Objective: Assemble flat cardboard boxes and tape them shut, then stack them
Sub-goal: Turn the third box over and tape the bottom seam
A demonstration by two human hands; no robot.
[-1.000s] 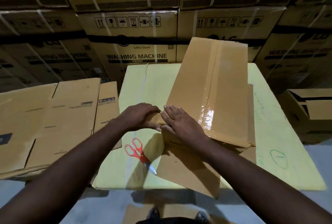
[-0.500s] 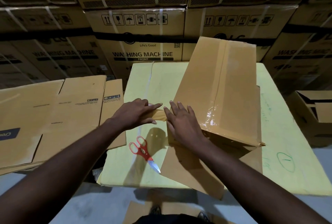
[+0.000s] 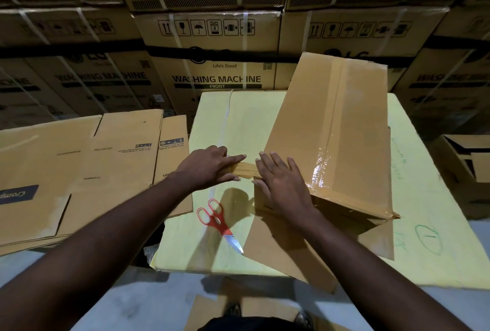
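Pinching tape [image 3: 245, 170] with left hand [image 3: 209, 168] | pressing box [image 3: 331, 131] with right hand [image 3: 281, 187] flat | may wrinkle between hands (if pulled crooked)

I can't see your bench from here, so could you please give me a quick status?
Left hand holds tape strip at box edge. Right hand flat on box. Scissors lie nearby, untouched.

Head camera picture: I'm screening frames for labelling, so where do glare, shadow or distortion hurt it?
In the head view, glare whitens the tape on the box; a dark shadow falls below the left hand and right hand, beside the scissors; the stacked cartons behind are dim and bowed by the wide lens.
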